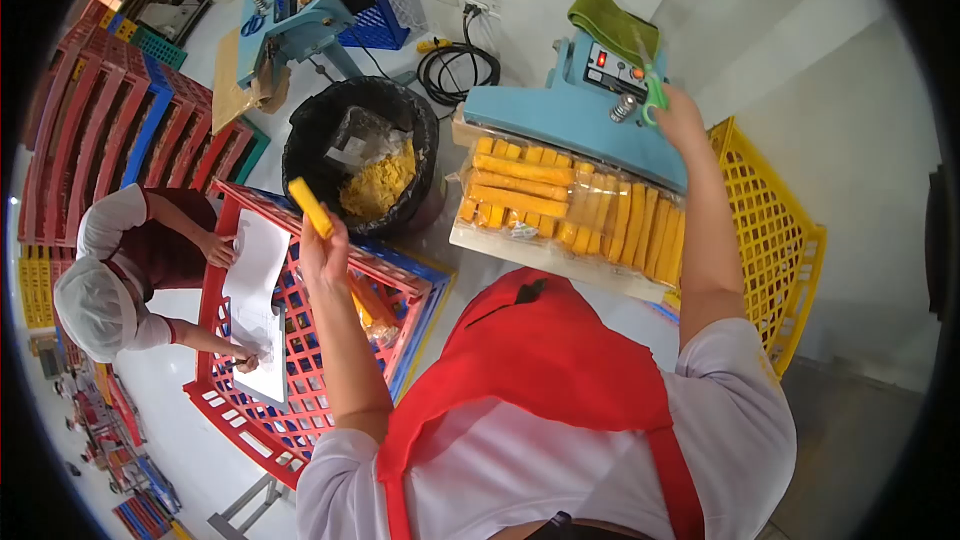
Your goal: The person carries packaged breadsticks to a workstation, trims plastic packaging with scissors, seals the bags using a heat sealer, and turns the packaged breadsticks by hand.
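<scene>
Raised beside the black-lined bin, my left hand [325, 252] grips a yellow stick [311, 207] between thumb and fingers. On the right, my right hand [680, 118] holds green-handled scissors [654, 98] up at the control panel of the blue sealing machine [560, 120]. A green cloth [612, 22] lies on top of that machine. Below its arm, clear packs of yellow sticks [520, 185] rest on a pale board [560, 265]. Yellow crumbs and clear plastic are inside the bin [432, 155].
Across the red crate [212, 325] at left, a co-worker [110, 290] writes on papers [255, 280]. A yellow crate [790, 240] stands at right. Behind are a second blue machine [300, 28], coiled black cable [457, 70] and stacked red crates [90, 130].
</scene>
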The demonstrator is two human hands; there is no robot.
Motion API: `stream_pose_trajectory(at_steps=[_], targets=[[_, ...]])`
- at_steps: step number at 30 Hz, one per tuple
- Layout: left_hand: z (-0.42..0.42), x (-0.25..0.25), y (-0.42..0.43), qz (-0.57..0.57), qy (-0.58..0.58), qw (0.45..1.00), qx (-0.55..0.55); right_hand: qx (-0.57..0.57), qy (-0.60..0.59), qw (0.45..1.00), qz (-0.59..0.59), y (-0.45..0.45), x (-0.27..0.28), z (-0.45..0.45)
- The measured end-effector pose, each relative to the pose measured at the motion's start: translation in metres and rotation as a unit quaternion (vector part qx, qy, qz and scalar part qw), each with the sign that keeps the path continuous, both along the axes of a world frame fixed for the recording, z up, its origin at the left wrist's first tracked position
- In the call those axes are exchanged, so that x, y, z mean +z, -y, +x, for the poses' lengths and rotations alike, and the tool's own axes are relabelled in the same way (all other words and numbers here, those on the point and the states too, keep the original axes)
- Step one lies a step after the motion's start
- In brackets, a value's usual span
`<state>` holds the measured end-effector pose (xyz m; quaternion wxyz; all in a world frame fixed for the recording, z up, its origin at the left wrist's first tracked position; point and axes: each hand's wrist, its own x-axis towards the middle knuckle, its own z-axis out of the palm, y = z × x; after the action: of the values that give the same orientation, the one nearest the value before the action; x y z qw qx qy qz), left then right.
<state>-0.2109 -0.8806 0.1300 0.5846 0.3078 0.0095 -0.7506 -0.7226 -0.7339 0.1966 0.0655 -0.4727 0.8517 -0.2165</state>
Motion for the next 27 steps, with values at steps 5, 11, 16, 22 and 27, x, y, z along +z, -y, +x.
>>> stream_pose_trajectory(at_steps=[5, 11, 16, 22, 27], targets=[[-0.069, 0.057, -0.006, -0.19, 0.175, 0.945, -0.201, -0.05, -0.008, 0.998, 0.044, 0.01, -0.035, 0.001], [-0.121, 0.092, -0.03, -0.371, 0.435, 0.784, -0.243, -0.056, -0.041, 0.998, 0.008, 0.004, -0.026, 0.017], [-0.142, 0.096, -0.037, -0.471, 0.515, 0.68, -0.223, 0.096, 0.125, 0.943, -0.292, -0.004, 0.029, 0.091], [-0.173, 0.116, -0.055, -0.552, 0.477, 0.617, -0.295, 0.254, 0.238, 0.882, -0.319, -0.021, 0.06, 0.151], [-0.18, 0.111, -0.059, -0.58, 0.462, 0.602, -0.296, 0.13, 0.381, 0.858, -0.319, -0.071, 0.054, 0.12]])
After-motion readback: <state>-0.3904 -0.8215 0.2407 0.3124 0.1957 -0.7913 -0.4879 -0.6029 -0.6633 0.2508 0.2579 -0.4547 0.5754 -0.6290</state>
